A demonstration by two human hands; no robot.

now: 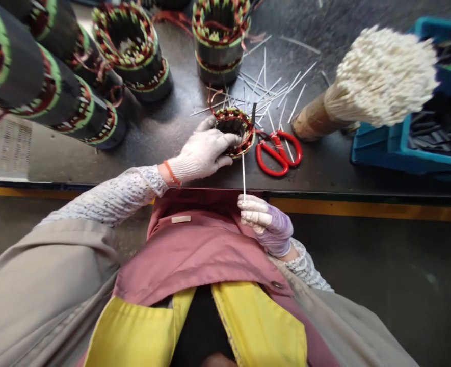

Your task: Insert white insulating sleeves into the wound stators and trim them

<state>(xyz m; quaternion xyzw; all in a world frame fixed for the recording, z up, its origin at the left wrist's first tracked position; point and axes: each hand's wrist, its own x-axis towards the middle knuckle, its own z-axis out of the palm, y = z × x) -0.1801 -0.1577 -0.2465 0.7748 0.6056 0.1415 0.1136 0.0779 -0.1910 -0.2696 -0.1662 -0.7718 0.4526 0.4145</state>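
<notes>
Fingers (225, 138) of the left hand (200, 153), in a white knit glove, are closed around the rim of a small wound stator (244, 125), which sits on the dark workbench (164, 168) near its front edge, just beside red scissors (279, 155). Fingers (250, 214) of the right hand (267, 227), in a purple glove with white-taped fingertips, pinch a white stick (243, 176) upright, its tip at the stator's near edge; contact cannot be confirmed. A dark strip stands up from the stator's rim. Whether its slots are filled is too small to tell. Larger wound stators (131, 43) stand and lie beyond, apparently fully wound. Remaining stock: loose white sticks (274, 92) scattered behind the stator, and a tied stick bundle (381, 76) just beside a blue crate (386, 153).
</notes>
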